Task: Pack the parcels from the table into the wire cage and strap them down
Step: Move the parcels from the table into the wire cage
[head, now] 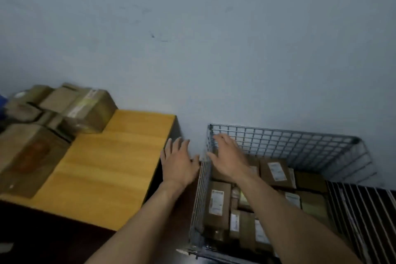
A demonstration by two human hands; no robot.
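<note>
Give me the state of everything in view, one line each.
Wire cage: top open, partly filled.
Parcels in cage: lying flat, no strap visible.
Parcels on table: stacked, not yet packed.
Left hand: open, empty, outside the cage.
Right hand: open, empty, over the cage.

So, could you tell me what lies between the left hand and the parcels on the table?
In the head view, only bare yellow tabletop separates the left hand from the parcels.

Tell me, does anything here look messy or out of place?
Only the table parcels: they sit heaped at the left end of the table, some tilted on each other. The cage parcels in the wire cage lie mostly flat. Nothing looks damaged.
</note>
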